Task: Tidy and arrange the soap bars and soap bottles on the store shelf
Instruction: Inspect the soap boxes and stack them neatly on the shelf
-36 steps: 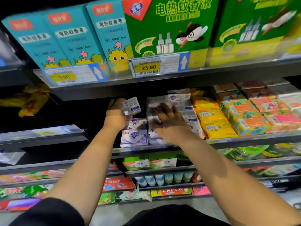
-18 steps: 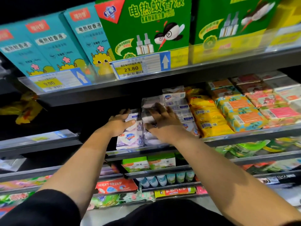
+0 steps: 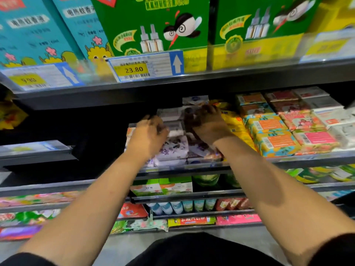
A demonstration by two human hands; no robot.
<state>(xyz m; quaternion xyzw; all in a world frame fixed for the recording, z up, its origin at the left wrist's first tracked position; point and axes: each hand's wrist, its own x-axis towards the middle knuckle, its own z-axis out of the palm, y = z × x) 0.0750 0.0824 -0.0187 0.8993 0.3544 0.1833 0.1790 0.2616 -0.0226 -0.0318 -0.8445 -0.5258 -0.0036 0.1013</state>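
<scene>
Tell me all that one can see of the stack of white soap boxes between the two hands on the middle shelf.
The white soap boxes look like small cardboard packs, white with bluish-purple print. The picture is too blurred there to read any text. They lie stacked in rows that run from the front edge of the middle shelf toward the back, just left of the yellow soap packs. The left hand lies on their left side and the right hand on their upper right part. How the fingers hold them is unclear.

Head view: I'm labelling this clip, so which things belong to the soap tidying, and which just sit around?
In the job: left hand, right hand, white cardboard soap boxes they touch, yellow wrapped soap bars.
Just there: green cardboard mosquito-liquid boxes, teal cardboard boxes, yellow 23.80 price tag.
</scene>
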